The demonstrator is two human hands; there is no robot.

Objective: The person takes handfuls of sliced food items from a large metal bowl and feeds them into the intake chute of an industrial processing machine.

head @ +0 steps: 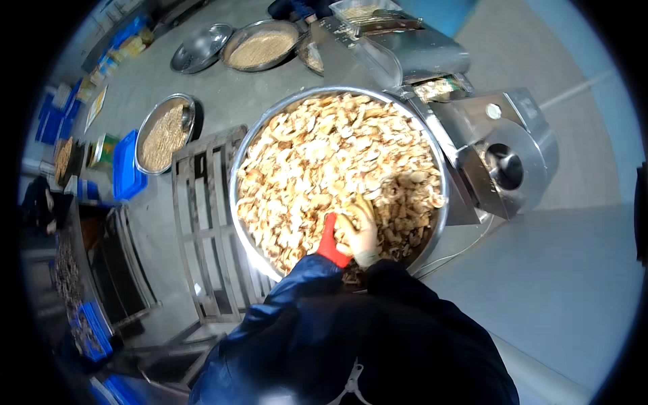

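Note:
Before me stands a large round metal basin heaped with pale and brown pieces that look like sliced mushrooms. My left hand, in a red glove, reaches to the lower middle of the heap. Close against it on the right is my right hand, in a pale, yellowish glove, with its fingers among the pieces. Whether either hand grips any pieces cannot be made out. A shadow covers the pieces to the right of my hands.
A steel machine with a round opening stands right of the basin. Slatted racking, a blue tray and a bowl of pale grain-like material lie left. More metal bowls are beyond. A person is partly visible at far left.

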